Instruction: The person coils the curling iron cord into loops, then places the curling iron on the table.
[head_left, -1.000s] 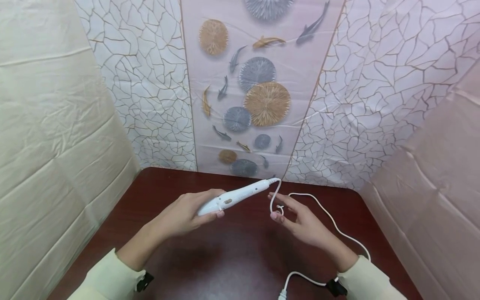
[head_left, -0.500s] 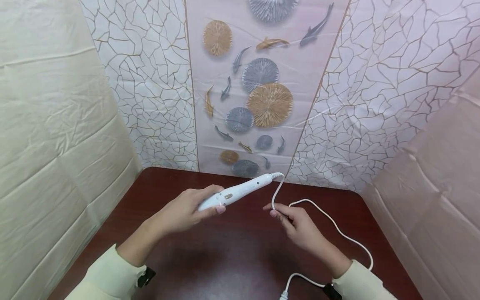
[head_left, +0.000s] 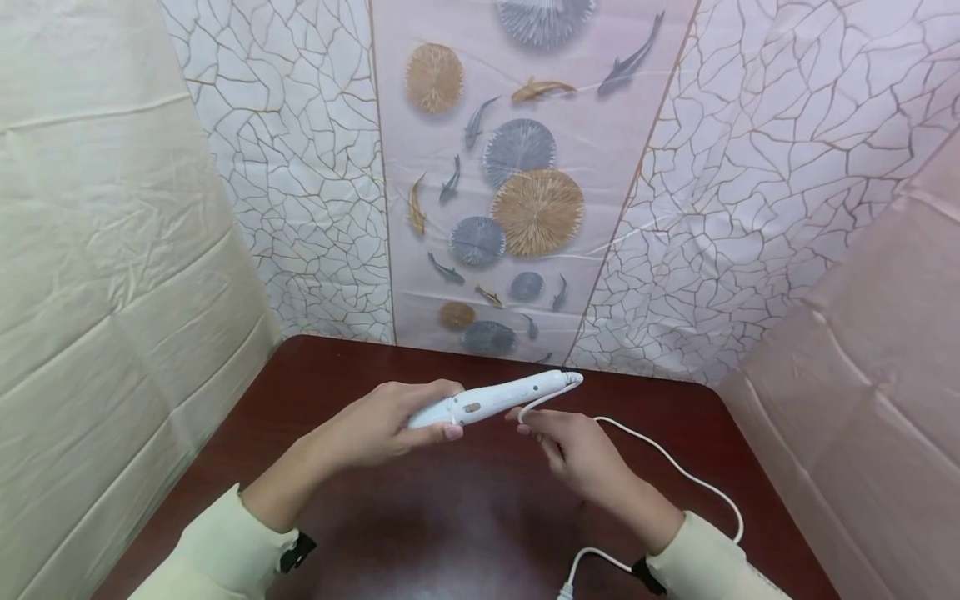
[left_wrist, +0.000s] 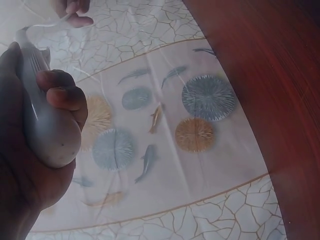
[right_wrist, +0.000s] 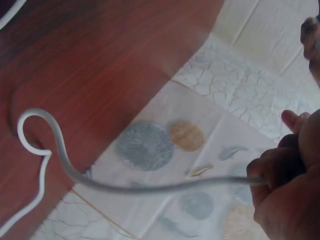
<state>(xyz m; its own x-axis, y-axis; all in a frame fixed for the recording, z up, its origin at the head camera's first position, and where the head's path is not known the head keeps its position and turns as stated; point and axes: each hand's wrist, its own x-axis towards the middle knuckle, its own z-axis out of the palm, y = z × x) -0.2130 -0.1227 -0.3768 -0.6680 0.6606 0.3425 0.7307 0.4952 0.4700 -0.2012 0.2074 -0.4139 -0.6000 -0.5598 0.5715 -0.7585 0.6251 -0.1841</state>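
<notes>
My left hand grips a slim white corded handheld appliance by its near end, thumb on the front side. Its body carries a small beige slide switch and tilts up to the right, above the table. In the left wrist view, my fingers wrap the appliance's rounded, glossy end. A white cord leaves the ribbed sleeve at the far end and bends back to my right hand. That hand pinches the cord just below the appliance. In the right wrist view, the cord runs out of my curled fingers and loops.
The rest of the cord curves over the right side of the dark red table. A white plug lies at the front edge. A patterned cloth hangs behind, and pale quilted cloth walls flank both sides.
My right hand has closed on the cord and moved left, toward the appliance, bending the cord back under its end. The appliance rose slightly, then came down and right a little.
</notes>
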